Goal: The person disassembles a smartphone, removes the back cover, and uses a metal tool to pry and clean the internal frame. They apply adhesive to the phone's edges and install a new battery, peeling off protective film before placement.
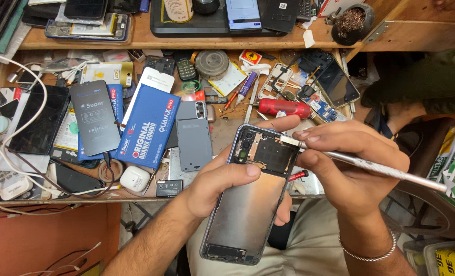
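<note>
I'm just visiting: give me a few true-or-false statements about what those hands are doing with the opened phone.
1. The left hand holds the opened grey phone with its back cover off. True.
2. The right hand holds a red hammer. False: it holds a slim silver metal tool.
3. The tool's tip is at the phone's top end. True.
4. The wooden workbench holds only one item. False: boxes, cables and parts lie on it.
5. The right wrist wears a silver bracelet. True.

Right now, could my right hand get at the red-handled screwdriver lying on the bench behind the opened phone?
Probably not at once: the right hand grips a silver metal tool, though nothing blocks the red-handled screwdriver.
</note>
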